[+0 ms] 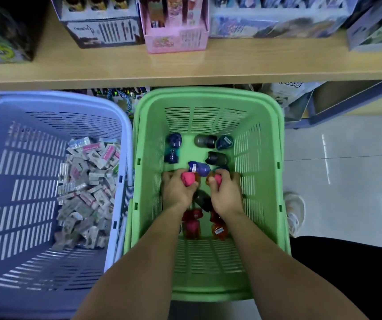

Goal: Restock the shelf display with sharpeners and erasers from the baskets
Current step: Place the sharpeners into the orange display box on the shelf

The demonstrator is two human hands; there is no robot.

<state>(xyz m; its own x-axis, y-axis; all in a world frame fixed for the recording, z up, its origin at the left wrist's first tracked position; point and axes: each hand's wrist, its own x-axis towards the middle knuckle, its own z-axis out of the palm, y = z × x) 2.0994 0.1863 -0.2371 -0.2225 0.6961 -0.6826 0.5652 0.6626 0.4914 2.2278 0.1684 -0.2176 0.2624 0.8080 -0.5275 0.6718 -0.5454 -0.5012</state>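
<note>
Forearms reached down over the near rim of the green basket (pixel 208 262). On its floor, by the near wall and partly under the wrists, lay red sharpeners (pixel 192 227). Near the middle of the basket the left hand (pixel 177 191) had its fingers curled round a pink sharpener (pixel 188 179). The right hand (pixel 226 196) gripped a second pink sharpener (pixel 217 180); whether the orange piece beside it was held or loose could not be told. Beyond the hands, loose sharpeners (pixel 217 158) in dark blue, grey and teal lay scattered towards the far wall and far corners.

The lavender basket (pixel 23 181), just left of the green one, held a heap of wrapped erasers (pixel 86 188) against its right wall, touched by neither hand. The wooden shelf (pixel 254 58) beyond carried display boxes (pixel 176 35) along its back edge; no sharpener or eraser display could be identified there.

Assessment: work stood at a pick-up stage, with much stock left in both baskets.
</note>
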